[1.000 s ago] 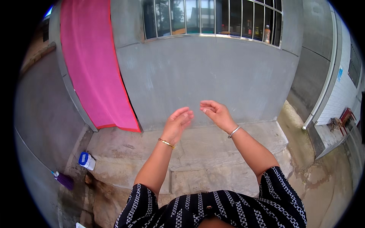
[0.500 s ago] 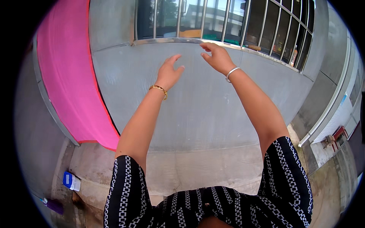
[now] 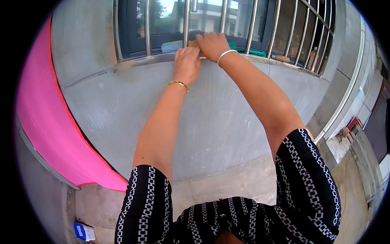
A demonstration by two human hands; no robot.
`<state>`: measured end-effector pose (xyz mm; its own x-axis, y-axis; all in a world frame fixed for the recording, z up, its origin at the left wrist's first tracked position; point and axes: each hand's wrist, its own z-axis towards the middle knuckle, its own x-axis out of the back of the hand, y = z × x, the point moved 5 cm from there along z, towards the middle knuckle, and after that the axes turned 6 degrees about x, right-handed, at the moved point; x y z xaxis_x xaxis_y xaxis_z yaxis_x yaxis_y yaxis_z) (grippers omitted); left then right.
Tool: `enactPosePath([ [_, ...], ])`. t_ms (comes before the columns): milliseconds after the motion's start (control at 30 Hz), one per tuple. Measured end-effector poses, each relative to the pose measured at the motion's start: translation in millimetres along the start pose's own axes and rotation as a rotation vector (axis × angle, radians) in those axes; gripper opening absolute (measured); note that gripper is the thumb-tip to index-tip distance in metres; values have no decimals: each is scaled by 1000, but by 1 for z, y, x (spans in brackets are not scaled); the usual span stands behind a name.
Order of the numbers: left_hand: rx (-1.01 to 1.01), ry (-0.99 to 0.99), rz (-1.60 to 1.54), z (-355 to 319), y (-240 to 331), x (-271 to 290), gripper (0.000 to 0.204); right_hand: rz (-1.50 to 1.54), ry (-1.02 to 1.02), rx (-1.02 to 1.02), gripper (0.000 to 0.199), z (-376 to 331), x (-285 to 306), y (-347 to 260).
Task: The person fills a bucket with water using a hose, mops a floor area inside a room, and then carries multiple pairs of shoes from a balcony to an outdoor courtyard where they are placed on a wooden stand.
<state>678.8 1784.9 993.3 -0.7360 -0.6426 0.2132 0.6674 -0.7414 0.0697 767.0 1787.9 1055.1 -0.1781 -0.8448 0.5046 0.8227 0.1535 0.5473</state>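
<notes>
Both hands are up at the barred window's sill, close together. On the sill, behind the bars, lies a brush (image 3: 172, 46) with pale blue bristles and a yellowish back. My right hand (image 3: 214, 46), with a silver bangle at the wrist, curls its fingers round the yellowish part; its fingertips are partly hidden. Just below and left of it, my left hand (image 3: 187, 66), wearing a ring and a gold bracelet, has its fingers bent in at the sill's edge. What those fingers hold, if anything, is hidden.
Upright metal bars (image 3: 186, 24) cross the window. Farther right on the sill lie a green-handled tool (image 3: 256, 52), a wooden handle (image 3: 280, 58) and a bottle (image 3: 312, 57). A pink curtain (image 3: 44, 110) hangs at left; a blue-and-white bucket (image 3: 84, 232) stands on the floor.
My hands, earlier apart and open in front of the wall, have come together at the sill, with fingers bent among the bars. The view has shifted toward the window.
</notes>
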Motion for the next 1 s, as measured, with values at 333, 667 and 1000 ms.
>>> enactPosePath([
  [333, -76, 47, 52, 2, 9, 14, 37, 529, 199, -406, 18, -163, 70, 39],
  [667, 365, -129, -319, -46, 146, -88, 43, 1485, 358, -989, 25, -437, 103, 119],
  [1000, 483, -1197, -1606, -195, 329, -394, 39, 839, 307, -1665, 22, -551, -28, 153],
])
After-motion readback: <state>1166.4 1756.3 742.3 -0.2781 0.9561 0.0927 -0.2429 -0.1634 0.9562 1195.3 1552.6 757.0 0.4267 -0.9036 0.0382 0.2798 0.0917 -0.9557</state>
